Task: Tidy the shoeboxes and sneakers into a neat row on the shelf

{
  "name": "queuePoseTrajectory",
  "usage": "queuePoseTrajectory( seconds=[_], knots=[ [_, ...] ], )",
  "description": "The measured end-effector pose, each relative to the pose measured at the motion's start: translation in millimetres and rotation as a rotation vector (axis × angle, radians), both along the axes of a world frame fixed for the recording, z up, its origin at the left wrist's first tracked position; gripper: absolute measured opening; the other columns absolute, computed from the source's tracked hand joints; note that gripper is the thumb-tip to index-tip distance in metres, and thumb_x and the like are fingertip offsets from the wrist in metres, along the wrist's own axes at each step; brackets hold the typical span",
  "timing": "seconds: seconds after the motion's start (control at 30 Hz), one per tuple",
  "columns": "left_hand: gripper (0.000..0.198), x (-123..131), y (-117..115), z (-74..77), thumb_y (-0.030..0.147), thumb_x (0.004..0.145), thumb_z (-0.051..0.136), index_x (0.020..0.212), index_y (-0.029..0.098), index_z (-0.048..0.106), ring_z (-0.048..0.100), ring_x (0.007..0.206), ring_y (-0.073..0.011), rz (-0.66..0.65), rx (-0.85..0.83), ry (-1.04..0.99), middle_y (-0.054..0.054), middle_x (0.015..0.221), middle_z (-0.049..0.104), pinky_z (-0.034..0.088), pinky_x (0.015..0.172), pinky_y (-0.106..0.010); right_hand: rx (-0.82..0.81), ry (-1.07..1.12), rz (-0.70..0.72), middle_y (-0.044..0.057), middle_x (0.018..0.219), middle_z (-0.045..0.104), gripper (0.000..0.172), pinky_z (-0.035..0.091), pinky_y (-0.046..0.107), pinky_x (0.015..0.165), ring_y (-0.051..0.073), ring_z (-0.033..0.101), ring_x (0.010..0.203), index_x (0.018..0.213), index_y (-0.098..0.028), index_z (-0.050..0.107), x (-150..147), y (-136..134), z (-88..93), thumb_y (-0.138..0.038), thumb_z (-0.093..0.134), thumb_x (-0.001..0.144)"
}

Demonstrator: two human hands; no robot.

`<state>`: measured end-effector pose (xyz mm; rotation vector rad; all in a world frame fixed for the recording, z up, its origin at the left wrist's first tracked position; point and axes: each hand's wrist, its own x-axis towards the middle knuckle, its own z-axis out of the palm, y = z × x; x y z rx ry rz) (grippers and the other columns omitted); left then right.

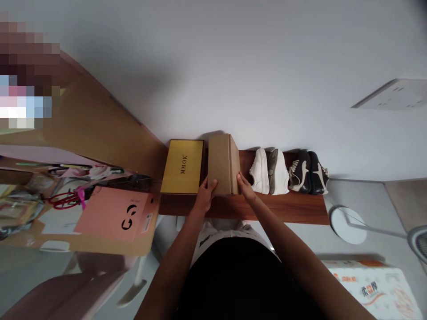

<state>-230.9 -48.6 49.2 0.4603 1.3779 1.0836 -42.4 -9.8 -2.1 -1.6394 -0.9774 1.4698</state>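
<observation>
Brown cardboard box (220, 163) sits upright at the front edge of the wooden shelf (283, 209), we think, grasped between left hand (207, 194) and right hand (246, 187); we see gold MMOK box (182, 166) just beside, white sneakers (269, 172) close right, little room.

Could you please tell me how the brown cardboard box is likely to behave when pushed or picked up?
The brown cardboard box looks fairly stiff, so it should keep its shape. Standing on a narrow side, it could tip if pushed.
</observation>
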Motion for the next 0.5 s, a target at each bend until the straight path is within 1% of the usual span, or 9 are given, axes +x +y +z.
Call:
queuePoseTrajectory(
  seconds=[0.1, 0.17, 0.23, 0.33, 0.5],
  knots=[
    [0.073, 3.9, 0.4, -2.2, 0.048, 0.078, 0.081, 0.143, 0.026, 0.059, 0.063, 0.127, -0.0265, 0.020, 0.048, 0.059, -0.007, 0.139, 0.066, 0.053, 0.106, -0.041, 0.025, 0.142, 0.121, 0.006, 0.144, 0.062, 0.077, 0.037, 0.050, 0.119, 0.027, 0.050, 0.141, 0.141, -0.024, 0.061, -3.2, -7.5, 18.5, -0.078, 0.052, 0.086],
    [0.072, 6.1, 0.7, -5.9, 0.047, 0.079, 0.081, 0.144, 0.026, 0.058, 0.062, 0.128, -0.0258, 0.025, 0.058, 0.076, -0.006, 0.139, 0.066, 0.053, 0.107, -0.040, 0.008, 0.205, 0.148, 0.004, 0.141, 0.065, 0.073, 0.044, 0.050, 0.114, 0.027, 0.054, 0.137, 0.143, -0.027, 0.059, -3.9, -12.9, 28.7, -0.075, 0.055, 0.087],
    [0.071, 7.5, 0.8, -10.9, 0.046, 0.079, 0.080, 0.144, 0.025, 0.058, 0.062, 0.128, -0.0255, 0.020, 0.052, 0.092, -0.006, 0.138, 0.067, 0.053, 0.107, -0.039, -0.008, 0.219, 0.148, 0.004, 0.138, 0.067, 0.072, 0.048, 0.047, 0.111, 0.027, 0.058, 0.133, 0.144, -0.029, 0.058, -4.6, -16.9, 35.8, -0.070, 0.062, 0.085],
    [0.073, 8.4, 0.5, -18.6, 0.045, 0.079, 0.080, 0.145, 0.025, 0.058, 0.063, 0.128, -0.0261, 0.015, 0.062, 0.113, -0.007, 0.138, 0.067, 0.053, 0.107, -0.040, -0.018, 0.229, 0.141, 0.004, 0.131, 0.070, 0.072, 0.052, 0.045, 0.108, 0.027, 0.063, 0.126, 0.145, -0.028, 0.058, -6.6, -20.4, 40.4, -0.061, 0.071, 0.082],
    [0.071, 8.0, -0.5, -25.4, 0.044, 0.077, 0.082, 0.143, 0.026, 0.060, 0.063, 0.127, -0.0270, -0.005, 0.099, 0.118, -0.007, 0.138, 0.067, 0.052, 0.108, -0.041, -0.039, 0.205, 0.126, 0.003, 0.124, 0.073, 0.069, 0.055, 0.044, 0.103, 0.026, 0.066, 0.120, 0.145, -0.028, 0.057, -9.8, -25.1, 39.3, -0.056, 0.071, 0.083]
  ],
)
